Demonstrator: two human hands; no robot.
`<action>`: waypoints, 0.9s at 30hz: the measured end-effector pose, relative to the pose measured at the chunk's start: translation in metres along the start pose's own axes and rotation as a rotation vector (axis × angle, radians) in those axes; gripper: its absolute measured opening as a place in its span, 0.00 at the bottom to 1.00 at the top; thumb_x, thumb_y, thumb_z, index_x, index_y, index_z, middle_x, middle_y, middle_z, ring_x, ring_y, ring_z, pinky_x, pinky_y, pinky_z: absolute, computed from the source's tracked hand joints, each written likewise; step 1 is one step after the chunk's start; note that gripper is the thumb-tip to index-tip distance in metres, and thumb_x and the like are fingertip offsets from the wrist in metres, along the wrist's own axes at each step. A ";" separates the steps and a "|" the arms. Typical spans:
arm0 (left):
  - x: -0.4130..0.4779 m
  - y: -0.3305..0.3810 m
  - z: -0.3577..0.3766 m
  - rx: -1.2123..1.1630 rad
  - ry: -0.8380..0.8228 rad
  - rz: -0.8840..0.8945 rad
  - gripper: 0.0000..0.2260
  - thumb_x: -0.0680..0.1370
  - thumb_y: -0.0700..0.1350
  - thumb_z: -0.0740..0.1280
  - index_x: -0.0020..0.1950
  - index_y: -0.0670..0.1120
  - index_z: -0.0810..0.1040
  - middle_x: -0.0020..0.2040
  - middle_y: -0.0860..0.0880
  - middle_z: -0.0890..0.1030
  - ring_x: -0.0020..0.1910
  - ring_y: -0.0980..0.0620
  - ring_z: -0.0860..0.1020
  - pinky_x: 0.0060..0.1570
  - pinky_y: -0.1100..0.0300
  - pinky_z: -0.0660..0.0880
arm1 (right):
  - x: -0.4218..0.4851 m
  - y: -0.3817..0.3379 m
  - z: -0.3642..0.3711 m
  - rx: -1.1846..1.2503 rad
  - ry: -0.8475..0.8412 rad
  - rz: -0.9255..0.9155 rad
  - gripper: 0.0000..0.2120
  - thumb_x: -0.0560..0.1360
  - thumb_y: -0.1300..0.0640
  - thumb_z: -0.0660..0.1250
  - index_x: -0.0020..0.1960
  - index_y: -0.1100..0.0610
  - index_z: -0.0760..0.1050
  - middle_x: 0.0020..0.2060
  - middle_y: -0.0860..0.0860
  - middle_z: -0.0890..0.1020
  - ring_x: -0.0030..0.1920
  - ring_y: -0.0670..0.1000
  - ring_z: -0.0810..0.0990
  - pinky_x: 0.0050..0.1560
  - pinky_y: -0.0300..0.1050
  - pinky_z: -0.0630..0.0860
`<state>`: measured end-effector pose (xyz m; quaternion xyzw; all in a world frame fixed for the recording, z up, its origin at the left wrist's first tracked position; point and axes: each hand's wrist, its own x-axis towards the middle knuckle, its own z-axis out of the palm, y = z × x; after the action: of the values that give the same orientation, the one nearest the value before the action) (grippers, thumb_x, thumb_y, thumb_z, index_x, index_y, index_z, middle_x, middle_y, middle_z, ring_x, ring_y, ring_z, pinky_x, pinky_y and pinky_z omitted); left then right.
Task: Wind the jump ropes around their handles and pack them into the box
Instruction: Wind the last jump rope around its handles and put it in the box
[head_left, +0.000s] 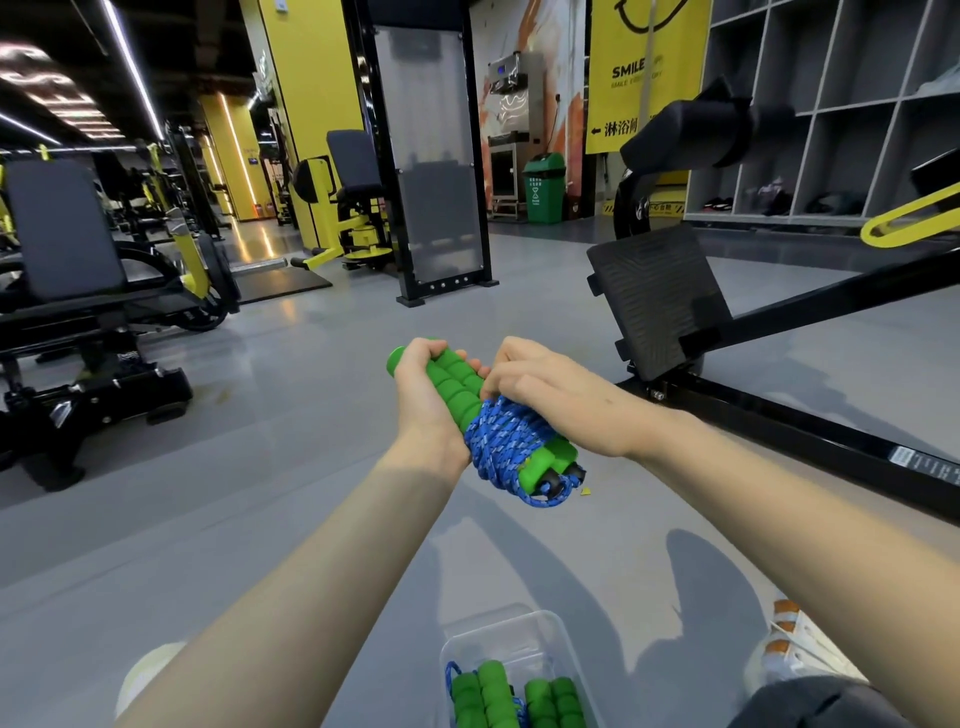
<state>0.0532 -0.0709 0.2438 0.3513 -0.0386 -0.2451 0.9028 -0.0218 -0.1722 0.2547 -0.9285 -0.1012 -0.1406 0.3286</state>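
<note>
My left hand (423, 400) grips two green foam handles (454, 382) held side by side above the floor. A blue braided rope (501, 441) is wound in many turns around their lower half, with a loop hanging off the black end caps. Over the top of the coil my right hand (540, 387) curls, its fingers pinching the rope against the handles. A clear plastic box (506, 631) stands on the floor below, at the bottom edge of the view. Inside it lie more green handles (493, 693) with blue rope.
A black exercise machine with a footplate (657, 299) and a long base rail (789, 431) stands close on the right. More black and yellow machines (78, 291) line the left. My shoes (800, 652) rest on the grey floor beside the box.
</note>
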 end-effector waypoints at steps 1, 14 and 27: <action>0.000 -0.001 0.001 -0.003 0.004 0.002 0.10 0.74 0.45 0.61 0.34 0.44 0.69 0.26 0.49 0.72 0.25 0.53 0.72 0.31 0.62 0.70 | 0.000 0.001 0.002 -0.015 0.036 -0.018 0.25 0.71 0.46 0.49 0.43 0.64 0.75 0.43 0.55 0.68 0.53 0.53 0.70 0.65 0.51 0.66; 0.000 0.006 0.000 0.045 -0.154 0.056 0.09 0.75 0.46 0.60 0.36 0.43 0.70 0.29 0.48 0.72 0.29 0.51 0.73 0.33 0.60 0.72 | 0.002 0.003 0.000 0.132 0.109 0.025 0.20 0.81 0.48 0.52 0.43 0.61 0.74 0.44 0.49 0.74 0.56 0.44 0.73 0.53 0.35 0.68; 0.008 0.012 -0.017 0.148 -0.086 -0.006 0.11 0.74 0.48 0.61 0.35 0.44 0.69 0.31 0.48 0.70 0.29 0.51 0.71 0.33 0.60 0.70 | 0.010 -0.006 0.029 0.019 0.114 0.037 0.21 0.82 0.52 0.51 0.39 0.63 0.72 0.40 0.50 0.64 0.44 0.42 0.63 0.49 0.26 0.61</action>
<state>0.0694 -0.0570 0.2382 0.4065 -0.0943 -0.2594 0.8710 -0.0085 -0.1488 0.2398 -0.9176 -0.0665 -0.1862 0.3449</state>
